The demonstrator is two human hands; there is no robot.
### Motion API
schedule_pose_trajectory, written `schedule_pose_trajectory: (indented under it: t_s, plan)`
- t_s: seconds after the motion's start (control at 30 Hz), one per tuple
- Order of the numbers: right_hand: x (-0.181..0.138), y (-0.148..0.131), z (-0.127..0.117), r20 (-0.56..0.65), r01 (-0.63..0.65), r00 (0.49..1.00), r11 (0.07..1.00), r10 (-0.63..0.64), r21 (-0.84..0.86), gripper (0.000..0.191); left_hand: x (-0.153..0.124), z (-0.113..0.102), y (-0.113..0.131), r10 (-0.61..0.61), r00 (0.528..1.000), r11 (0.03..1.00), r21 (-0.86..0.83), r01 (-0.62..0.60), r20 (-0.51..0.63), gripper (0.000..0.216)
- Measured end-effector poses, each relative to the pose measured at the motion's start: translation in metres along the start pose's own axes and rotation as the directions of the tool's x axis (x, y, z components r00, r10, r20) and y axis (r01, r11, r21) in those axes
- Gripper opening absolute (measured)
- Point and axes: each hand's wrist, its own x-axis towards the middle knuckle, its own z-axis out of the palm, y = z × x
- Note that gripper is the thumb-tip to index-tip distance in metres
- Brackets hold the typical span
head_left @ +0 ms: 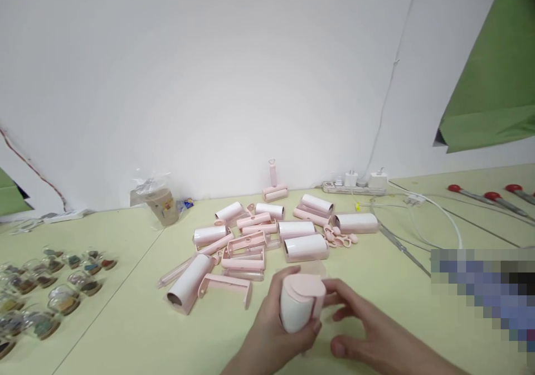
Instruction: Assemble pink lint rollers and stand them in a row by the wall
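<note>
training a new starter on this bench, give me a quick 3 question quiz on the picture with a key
1. Multiple choice: which hand is wrapped around the pink-ended white roll?
a) left
b) right
c) neither

2. True or false: the power strip lies close to the wall.

3. Fill the blank: the small clear domes stand on the person's ____ side of the table.

Key:
1. a, the left hand
2. True
3. left
</note>
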Motion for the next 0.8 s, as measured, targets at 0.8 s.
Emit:
schedule_pose_trajectory:
  t_s: [0.8]
  plan:
    - [0.013, -0.026, -0.033, 0.234, 0.218, 0.969, 0.698, -0.074, -0.682, 0.033, 0.025, -0.021, -0.047, -0.095, 0.977, 0.992, 0.106, 0.076, 0.189, 0.062]
